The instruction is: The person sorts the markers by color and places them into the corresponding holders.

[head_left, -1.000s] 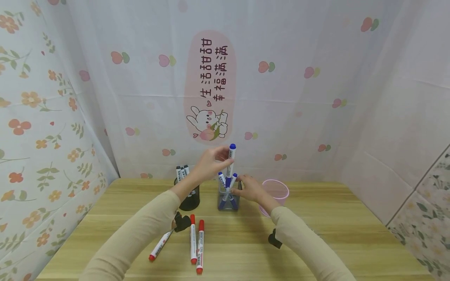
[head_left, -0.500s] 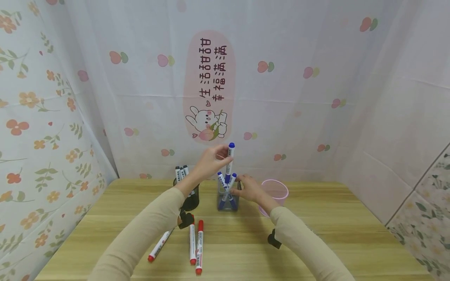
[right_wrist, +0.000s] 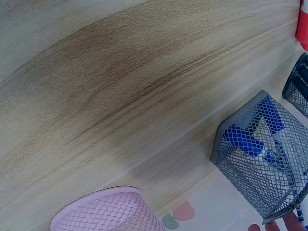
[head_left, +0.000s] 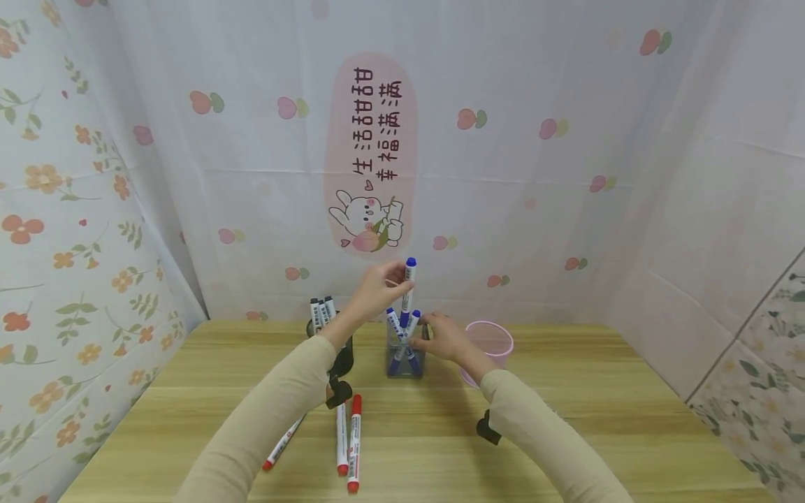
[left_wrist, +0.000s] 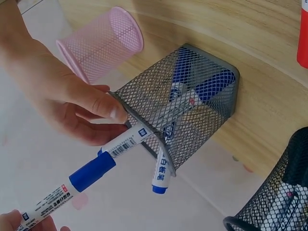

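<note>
A white marker with a blue cap [head_left: 407,297] is pinched in my left hand [head_left: 375,292], upright with its capped end down, over the grey mesh pen holder [head_left: 404,372]. In the left wrist view that blue cap [left_wrist: 92,172] is outside the rim, overlapping the end of a marker in the holder. Two blue markers [head_left: 412,323] lean crossed inside, caps at the bottom. My right hand [head_left: 445,337] grips the holder's rim, thumb [left_wrist: 103,105] on one side and fingers beyond. Only its fingertips [right_wrist: 269,226] show in the right wrist view.
Left of the grey holder, a black mesh holder [head_left: 342,360] with several black markers is partly behind my left forearm. A pink mesh holder [head_left: 493,356] stands at the right. Red markers [head_left: 355,443] lie on the wooden table [head_left: 434,454] in front.
My left forearm has swung slightly right, now covering the cap of one red marker. The held marker stays over the grey holder, and my right hand keeps its grip on the rim.
</note>
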### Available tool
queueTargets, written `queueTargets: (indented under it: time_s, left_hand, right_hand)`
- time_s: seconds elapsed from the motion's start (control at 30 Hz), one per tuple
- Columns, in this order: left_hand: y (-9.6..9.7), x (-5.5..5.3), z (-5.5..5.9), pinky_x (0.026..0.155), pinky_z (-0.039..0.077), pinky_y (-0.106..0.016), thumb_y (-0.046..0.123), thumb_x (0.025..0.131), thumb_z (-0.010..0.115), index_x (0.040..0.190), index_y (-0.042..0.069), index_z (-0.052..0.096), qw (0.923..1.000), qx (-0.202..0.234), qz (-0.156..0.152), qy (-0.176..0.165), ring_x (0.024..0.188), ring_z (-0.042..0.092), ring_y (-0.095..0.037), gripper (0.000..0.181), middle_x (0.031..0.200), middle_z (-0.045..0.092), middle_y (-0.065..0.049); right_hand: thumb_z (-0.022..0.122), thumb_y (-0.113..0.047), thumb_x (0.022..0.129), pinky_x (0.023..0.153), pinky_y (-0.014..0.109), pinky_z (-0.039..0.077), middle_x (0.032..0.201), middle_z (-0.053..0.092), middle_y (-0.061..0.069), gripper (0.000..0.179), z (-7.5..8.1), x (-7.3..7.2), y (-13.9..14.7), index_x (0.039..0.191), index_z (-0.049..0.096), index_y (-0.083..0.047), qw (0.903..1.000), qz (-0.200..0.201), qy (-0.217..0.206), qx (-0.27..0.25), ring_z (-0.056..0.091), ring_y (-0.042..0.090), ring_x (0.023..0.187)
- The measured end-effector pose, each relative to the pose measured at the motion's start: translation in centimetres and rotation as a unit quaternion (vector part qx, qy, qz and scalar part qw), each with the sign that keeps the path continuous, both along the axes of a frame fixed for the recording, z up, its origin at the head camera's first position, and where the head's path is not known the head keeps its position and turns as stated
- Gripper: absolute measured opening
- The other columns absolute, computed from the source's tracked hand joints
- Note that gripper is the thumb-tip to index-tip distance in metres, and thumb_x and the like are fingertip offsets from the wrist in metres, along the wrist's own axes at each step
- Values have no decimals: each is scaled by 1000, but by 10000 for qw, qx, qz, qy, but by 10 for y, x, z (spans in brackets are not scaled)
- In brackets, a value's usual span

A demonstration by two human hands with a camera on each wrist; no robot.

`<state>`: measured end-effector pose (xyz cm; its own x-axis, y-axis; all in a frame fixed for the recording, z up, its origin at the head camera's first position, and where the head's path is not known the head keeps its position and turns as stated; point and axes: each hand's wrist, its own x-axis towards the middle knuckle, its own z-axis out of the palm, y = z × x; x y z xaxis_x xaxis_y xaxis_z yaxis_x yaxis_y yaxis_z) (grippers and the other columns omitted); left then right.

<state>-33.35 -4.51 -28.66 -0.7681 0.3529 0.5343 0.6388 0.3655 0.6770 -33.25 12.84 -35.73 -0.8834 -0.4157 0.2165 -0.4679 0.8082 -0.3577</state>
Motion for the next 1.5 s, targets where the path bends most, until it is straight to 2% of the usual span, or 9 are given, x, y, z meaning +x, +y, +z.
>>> queueTargets:
  time_s: [0.2, 0.57, 0.7, 0.87, 1.2, 1.5]
  left_hand:
    - [3, -5, -9, 74, 46, -26, 9, 84, 60, 104, 0, 57, 9999, -45, 51, -84, 80, 57, -15, 22, 89, 60, -5]
    - [7, -11, -27, 76, 45, -27, 10, 85, 59, 108, 0, 55, 9987, -112, 159, -464, 83, 56, -16, 26, 91, 59, -6]
    - [6, -10, -32, 76, 45, -28, 9, 85, 59, 108, -1, 55, 9983, -71, 156, -558, 83, 56, -17, 26, 92, 59, -7]
    - [4, -10, -42, 75, 46, -28, 7, 83, 60, 105, -3, 56, 9986, -66, 153, -510, 81, 57, -19, 24, 90, 60, -8]
    - [-4, -2, -65, 78, 44, -34, 9, 83, 60, 105, -2, 56, 9976, -81, 209, -649, 85, 55, -19, 24, 89, 60, -6]
    - [-8, 0, -73, 76, 45, -34, 8, 82, 61, 105, 2, 58, 9980, -62, 255, -568, 83, 57, -17, 24, 88, 61, -4]
  right_hand:
    - [64, -35, 79, 79, 42, 42, 104, 55, 15, 44, -2, 0, -1, 107, 56, -2, 10000, -29, 54, 18, 52, 31, 94]
    - [63, -36, 79, 79, 43, 42, 105, 54, 15, 44, -2, -2, 0, 107, 56, -3, 9999, -66, 36, 125, 52, 31, 95]
    - [63, -36, 79, 79, 44, 42, 105, 54, 15, 44, -2, -2, 0, 108, 56, -3, 9999, -70, 63, 114, 52, 31, 95]
    - [64, -33, 79, 79, 44, 42, 104, 55, 15, 43, -2, -1, 0, 107, 56, -2, 9999, -15, 95, 58, 52, 32, 94]
    - [63, -36, 79, 79, 44, 42, 105, 54, 15, 45, -4, -1, 0, 108, 55, -2, 9999, -80, -36, 72, 51, 31, 95]
    - [63, -35, 80, 81, 45, 41, 107, 53, 17, 47, -4, -2, 0, 110, 54, -1, 10000, -59, -55, 26, 50, 32, 98]
